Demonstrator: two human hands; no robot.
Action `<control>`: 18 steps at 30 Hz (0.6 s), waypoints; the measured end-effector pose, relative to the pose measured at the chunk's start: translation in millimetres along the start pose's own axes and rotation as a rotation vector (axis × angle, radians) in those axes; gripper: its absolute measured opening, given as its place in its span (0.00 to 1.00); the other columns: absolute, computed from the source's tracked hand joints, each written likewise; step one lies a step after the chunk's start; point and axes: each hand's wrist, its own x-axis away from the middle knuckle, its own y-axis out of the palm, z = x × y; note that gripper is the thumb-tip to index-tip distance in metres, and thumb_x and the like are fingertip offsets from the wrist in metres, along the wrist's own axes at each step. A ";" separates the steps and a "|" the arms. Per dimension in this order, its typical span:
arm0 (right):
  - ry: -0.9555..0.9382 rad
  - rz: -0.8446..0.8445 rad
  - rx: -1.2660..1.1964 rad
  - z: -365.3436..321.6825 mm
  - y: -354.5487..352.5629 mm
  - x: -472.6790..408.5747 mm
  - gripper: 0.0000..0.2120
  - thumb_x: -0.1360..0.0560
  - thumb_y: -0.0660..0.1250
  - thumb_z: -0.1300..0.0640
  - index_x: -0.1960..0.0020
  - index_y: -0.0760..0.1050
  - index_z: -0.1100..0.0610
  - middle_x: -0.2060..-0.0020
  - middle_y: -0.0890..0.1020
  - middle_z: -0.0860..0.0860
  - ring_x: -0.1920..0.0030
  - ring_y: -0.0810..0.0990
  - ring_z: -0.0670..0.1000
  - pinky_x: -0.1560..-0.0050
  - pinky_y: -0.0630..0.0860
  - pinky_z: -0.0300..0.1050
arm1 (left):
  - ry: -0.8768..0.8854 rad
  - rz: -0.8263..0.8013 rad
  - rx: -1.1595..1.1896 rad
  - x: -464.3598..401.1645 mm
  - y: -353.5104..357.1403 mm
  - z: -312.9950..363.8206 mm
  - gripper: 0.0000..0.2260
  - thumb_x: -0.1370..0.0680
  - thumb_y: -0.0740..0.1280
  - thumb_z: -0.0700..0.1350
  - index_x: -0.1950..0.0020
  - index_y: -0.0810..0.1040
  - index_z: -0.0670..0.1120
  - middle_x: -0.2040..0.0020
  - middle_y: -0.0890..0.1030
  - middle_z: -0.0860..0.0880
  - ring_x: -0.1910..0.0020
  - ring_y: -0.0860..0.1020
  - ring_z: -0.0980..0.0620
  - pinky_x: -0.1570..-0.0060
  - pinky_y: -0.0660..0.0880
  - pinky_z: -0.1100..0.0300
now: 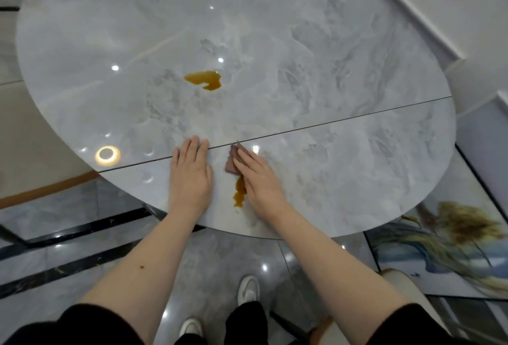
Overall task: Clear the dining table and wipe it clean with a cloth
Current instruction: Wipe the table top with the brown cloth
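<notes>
While the left hand (189, 177) lies flat, fingers together, on the marble surface (343, 75), the right hand (258, 179) presses a brown cloth (232, 162) under straight fingers beside an amber spill (239, 193).

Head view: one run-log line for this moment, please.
phase: wiping | right hand: presses cloth beside near spill | left hand: flat on table | far spill: untouched

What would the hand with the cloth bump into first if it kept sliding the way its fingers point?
The right hand presses a brown cloth and points up-left. It would first cross the dark seam in the table; the amber puddle likely lies just left of its line.
</notes>
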 end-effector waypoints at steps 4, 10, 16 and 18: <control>-0.011 -0.019 -0.034 -15.0 2.1 10.6 0.20 0.24 0.54 0.61 0.36 0.75 0.61 0.34 0.74 0.57 0.32 0.68 0.55 0.28 0.45 0.35 | 0.000 -0.005 0.013 -0.3 -1.5 1.3 0.23 0.21 0.57 0.40 0.26 0.62 0.42 0.25 0.62 0.42 0.25 0.57 0.45 0.25 0.49 0.49; -0.084 -0.097 -0.153 -19.9 3.9 35.6 0.18 0.20 0.53 0.58 0.38 0.77 0.63 0.36 0.75 0.60 0.33 0.69 0.55 0.28 0.58 0.42 | 0.014 0.003 0.045 -0.3 -0.8 -1.5 0.22 0.22 0.56 0.39 0.27 0.63 0.40 0.26 0.62 0.40 0.25 0.58 0.43 0.25 0.49 0.50; 0.261 -0.112 -0.388 -14.3 -42.4 28.6 0.18 0.22 0.59 0.66 0.34 0.72 0.63 0.30 0.69 0.54 0.30 0.66 0.48 0.30 0.56 0.29 | 0.075 -0.066 0.045 0.2 -2.2 -12.7 0.23 0.21 0.54 0.39 0.25 0.61 0.40 0.25 0.60 0.41 0.24 0.56 0.43 0.25 0.47 0.53; 0.183 -0.180 -0.168 -5.6 -43.8 34.9 0.21 0.20 0.54 0.53 0.29 0.67 0.58 0.26 0.63 0.54 0.26 0.59 0.52 0.26 0.52 0.39 | 0.101 -0.063 0.029 1.6 -2.1 -17.2 0.23 0.21 0.51 0.43 0.25 0.60 0.41 0.24 0.60 0.42 0.24 0.56 0.45 0.25 0.47 0.54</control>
